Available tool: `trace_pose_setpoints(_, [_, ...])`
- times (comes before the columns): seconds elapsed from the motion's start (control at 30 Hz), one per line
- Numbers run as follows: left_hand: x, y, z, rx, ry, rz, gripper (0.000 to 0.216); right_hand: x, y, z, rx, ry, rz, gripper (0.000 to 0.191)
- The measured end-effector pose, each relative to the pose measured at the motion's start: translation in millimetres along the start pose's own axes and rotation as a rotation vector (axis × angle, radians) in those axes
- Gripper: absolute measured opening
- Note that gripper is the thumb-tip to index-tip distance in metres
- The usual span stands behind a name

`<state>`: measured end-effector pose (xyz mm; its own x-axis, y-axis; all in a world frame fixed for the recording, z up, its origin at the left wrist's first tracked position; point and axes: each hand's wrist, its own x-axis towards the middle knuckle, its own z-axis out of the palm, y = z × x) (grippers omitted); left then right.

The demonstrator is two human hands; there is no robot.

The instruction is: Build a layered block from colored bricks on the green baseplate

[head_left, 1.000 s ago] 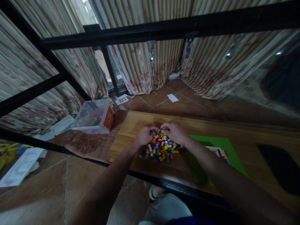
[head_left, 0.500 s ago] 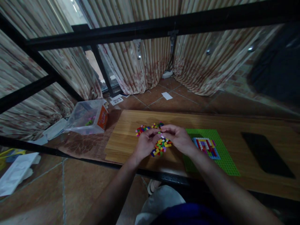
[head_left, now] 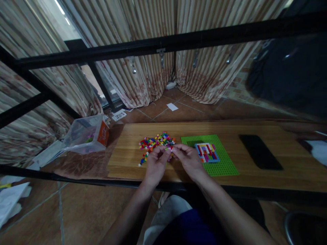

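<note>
My left hand [head_left: 157, 163] and my right hand [head_left: 188, 159] meet in front of me, fingertips pinched together around small toy bricks [head_left: 169, 149]. White or pink and a bit of yellow-green show between the fingers; the exact bricks are too small to make out. Behind and partly under the hands lies a pile of loose, many-coloured toy bricks [head_left: 150, 143] on the wooden board. Right of my right hand is a green baseplate [head_left: 224, 163]. It bears a low brick build [head_left: 207, 152] with a light blue border and red, white and other coloured bricks inside.
A black flat slab [head_left: 260, 151] lies on the wooden board [head_left: 125, 149] at the right. To the left stands a clear plastic box [head_left: 84, 134] with an orange label and some bricks inside. A black metal bar [head_left: 153, 46] crosses in front of the curtains.
The camera view has turned, so the board and baseplate appear farther left. Both hands stay together at the bricks, now nearer the board's front edge, showing more of the pile behind.
</note>
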<state>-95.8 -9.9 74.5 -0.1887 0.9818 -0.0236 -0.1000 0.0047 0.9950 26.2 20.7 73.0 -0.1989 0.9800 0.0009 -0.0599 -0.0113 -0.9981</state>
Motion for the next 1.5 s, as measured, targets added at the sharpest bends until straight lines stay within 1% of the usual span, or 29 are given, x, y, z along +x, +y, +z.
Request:
trace_pose_setpoints(0.07, [-4,-1,1,0.023,-0.017,-0.006,0.028,-4,-1,-2,-0.033,-0.031,-0.011,0.027])
trace_pose_setpoints(0.13, [-8,-6,0,-0.006,-0.021,-0.043,0.029,-9,2,-3,-0.053,-0.055,-0.001,0.028])
trace_pose_setpoints(0.23, [-18,-18,-3,-0.124,-0.043,-0.171,0.031,-19,16,-5,-0.026,-0.079,0.064,0.031])
trace_pose_setpoints(0.3, [-26,-27,-7,-0.169,-0.053,-0.253,0.031,-24,28,-8,-0.059,-0.077,0.102,0.03])
trace_pose_setpoints(0.37, [-32,-35,-10,-0.165,-0.028,-0.3,0.029,-26,40,-12,-0.206,-0.037,0.087,0.027])
trace_pose_setpoints(0.47, [-35,-42,-14,-0.132,0.037,-0.332,0.026,-21,52,-15,-0.578,0.034,0.001,0.018])
trace_pose_setpoints(0.57, [-31,-45,-15,-0.088,0.084,-0.346,0.024,-11,54,-12,-0.899,0.02,-0.042,0.017])
trace_pose_setpoints(0.63, [-27,-45,-15,-0.068,0.106,-0.344,0.024,-7,53,-9,-0.982,0.009,-0.05,0.016])
trace_pose_setpoints(0.7, [-24,-45,-15,-0.064,0.115,-0.345,0.024,-7,52,-7,-0.946,0.028,-0.07,0.018])
trace_pose_setpoints(0.8, [-24,-45,-14,-0.058,0.099,-0.35,0.026,-14,51,-6,-0.742,0.06,-0.096,0.02])
trace_pose_setpoints(0.87, [-25,-45,-14,-0.049,0.081,-0.339,0.027,-19,51,-5,-0.542,0.029,-0.056,0.021])
trace_pose_setpoints(0.93, [-26,-45,-14,-0.042,0.052,-0.325,0.028,-22,51,-3,-0.34,-0.017,0.023,0.024])
trace_pose_setpoints(1.0, [-27,-45,-14,-0.046,0.02,-0.318,0.027,-23,51,0,-0.199,-0.045,0.09,0.025])
trace_pose_setpoints(1.17, [-33,-45,-17,-0.058,-0.056,-0.3,0.025,-28,52,3,-0.123,-0.037,0.145,0.026])
trace_pose_setpoints(1.27, [-36,-46,-20,-0.057,-0.101,-0.279,0.023,-32,56,0,-0.038,-0.054,0.239,0.029])
trace_pose_setpoints(1.33, [-36,-48,-23,-0.026,-0.128,-0.259,0.022,-31,59,-3,-0.057,-0.069,0.243,0.03])
trace_pose_setpoints(1.37, [-35,-49,-24,0.013,-0.131,-0.246,0.02,-30,60,-4,-0.115,-0.068,0.204,0.029])
trace_pose_setpoints(1.43, [-33,-49,-27,0.173,-0.116,-0.197,0.015,-24,60,-6,-0.311,-0.033,0.06,0.023])
trace_pose_setpoints(1.5, [-30,-49,-27,0.432,-0.08,-0.116,0.009,-18,59,-7,-0.539,-0.002,-0.104,0.019])
